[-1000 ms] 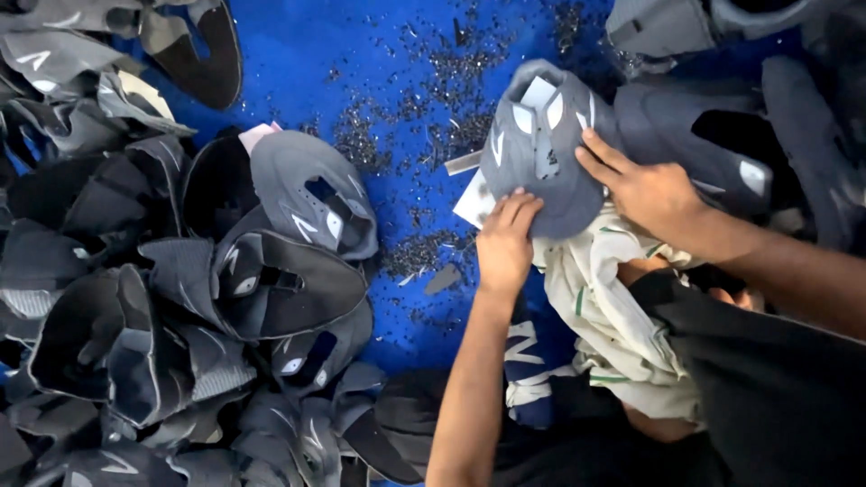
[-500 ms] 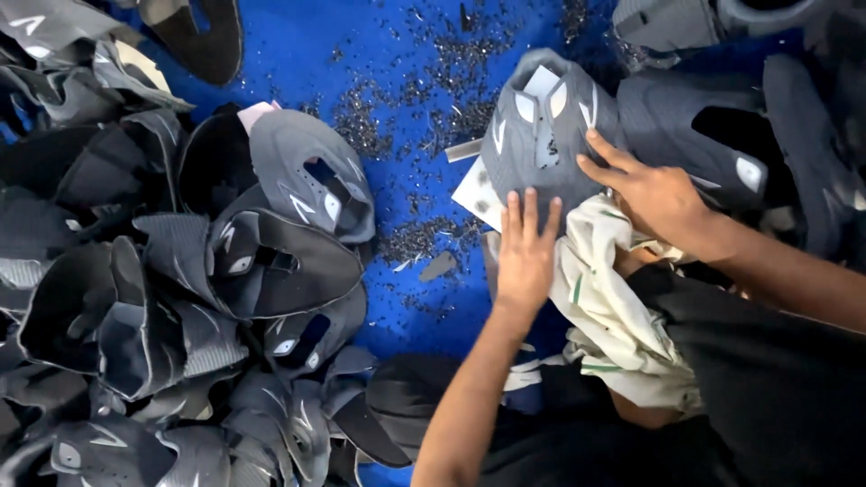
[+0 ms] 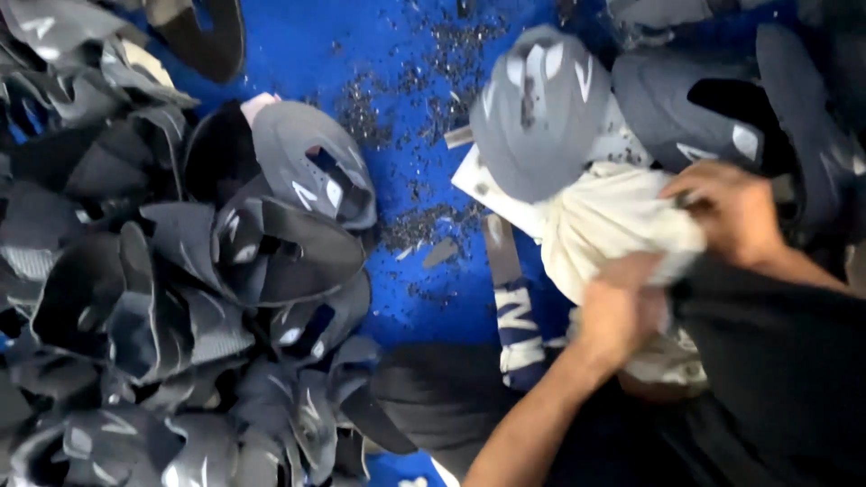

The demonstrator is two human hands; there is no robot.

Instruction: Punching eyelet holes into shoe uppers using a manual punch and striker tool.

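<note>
— Both hands have dropped off the grey shoe upper [image 3: 541, 113] since a second ago and now bunch the cream cloth [image 3: 613, 225], right of centre.

— Grip?

— Left hand [image 3: 622, 316] closed on the cloth's lower edge, right hand [image 3: 735, 207] clenched on its right side.

— How would it handle?

— Soft, light, floppy, I'd judge (take it by a gathered fold). It looks pale and crumpled, lying just under the upper on the blue surface [image 3: 298, 54].
</note>
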